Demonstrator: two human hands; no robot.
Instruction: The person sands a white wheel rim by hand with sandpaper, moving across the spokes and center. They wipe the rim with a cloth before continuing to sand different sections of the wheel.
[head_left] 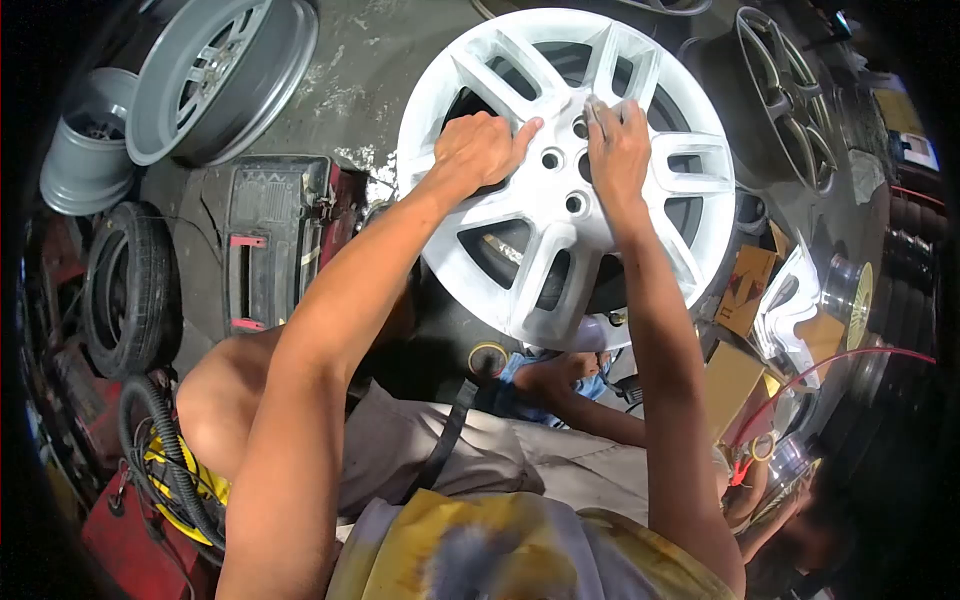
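Nearest to the viewer is a stained yellow shirt (500,550), and from it both bare forearms reach out to a pale primed alloy wheel (565,175) propped upright beyond the knees. Left hand (480,150) lies half curled over a spoke just left of the hub, fingers pressing the metal rather than gripping anything I can make out. Right hand (618,150) lies flat on the spoke just right of the hub, fingertips pushed up toward the rim; whether a scrap of abrasive sits under them I cannot tell. Bolt holes (565,180) show between the two hands. This looks to me like hand-rubbing or feeling the primed face, spoke by spoke; carrying on would call for steady pressure and turning the wheel to reach the lower spokes. Left of the left hand lean a grey rim (225,75) and a small tyre (128,290). Below the right hand, another person's hand (555,378) rests near the wheel's bottom edge, with cardboard boxes (745,290) off to the right.
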